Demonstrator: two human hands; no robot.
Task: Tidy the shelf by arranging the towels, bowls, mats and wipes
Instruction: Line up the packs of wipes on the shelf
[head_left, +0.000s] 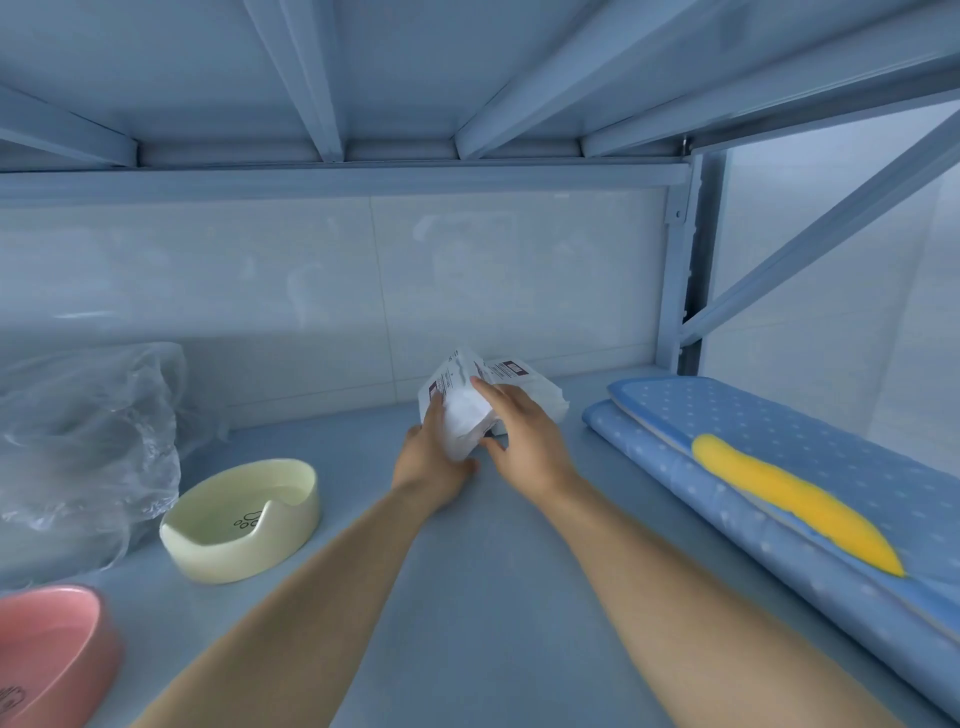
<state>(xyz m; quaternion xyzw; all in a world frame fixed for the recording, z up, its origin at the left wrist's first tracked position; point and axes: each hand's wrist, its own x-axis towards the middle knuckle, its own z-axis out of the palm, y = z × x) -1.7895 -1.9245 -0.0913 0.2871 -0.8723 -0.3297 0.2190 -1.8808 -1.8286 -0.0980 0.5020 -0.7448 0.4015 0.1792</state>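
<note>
Pale blue shelf board (467, 597) runs under my arms. Near its back wall, both hands grip a white wipes pack (462, 421), tilted up: left hand (431, 457) cups its underside, right hand (524, 441) pinches its top. I judge it light, squashy and slick-wrapped, so I'd hold it by the ends.

Pale blue metal shelf (467, 597) (diagonal brace (831, 223) at right) against a glossy white tiled wall (311, 270).
</note>
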